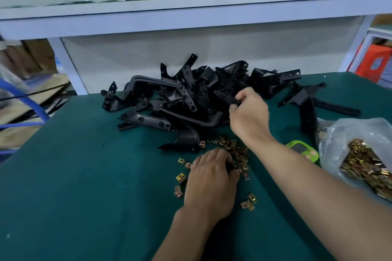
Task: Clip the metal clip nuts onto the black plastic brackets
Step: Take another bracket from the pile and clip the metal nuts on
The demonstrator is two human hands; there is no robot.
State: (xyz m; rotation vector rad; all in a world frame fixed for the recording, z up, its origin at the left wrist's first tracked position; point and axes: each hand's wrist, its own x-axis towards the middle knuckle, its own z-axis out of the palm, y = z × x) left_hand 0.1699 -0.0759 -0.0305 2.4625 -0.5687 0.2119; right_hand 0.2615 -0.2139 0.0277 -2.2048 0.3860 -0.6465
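A heap of black plastic brackets [191, 95] lies at the far middle of the green table [74, 186]. My right hand [249, 115] reaches into the heap's right side and pinches the end of one black bracket [231, 96]. Loose brass-coloured clip nuts [235, 150] are scattered in front of the heap. My left hand [210, 180] lies knuckles-up over these nuts, its fingers curled down among them; whether it holds one is hidden.
A clear plastic bag [347, 146] of more clip nuts [367, 167] sits at the right edge. A small green device [302, 150] lies beside my right forearm. One bracket [307, 104] lies apart at the right. A white shelf [191, 17] spans above.
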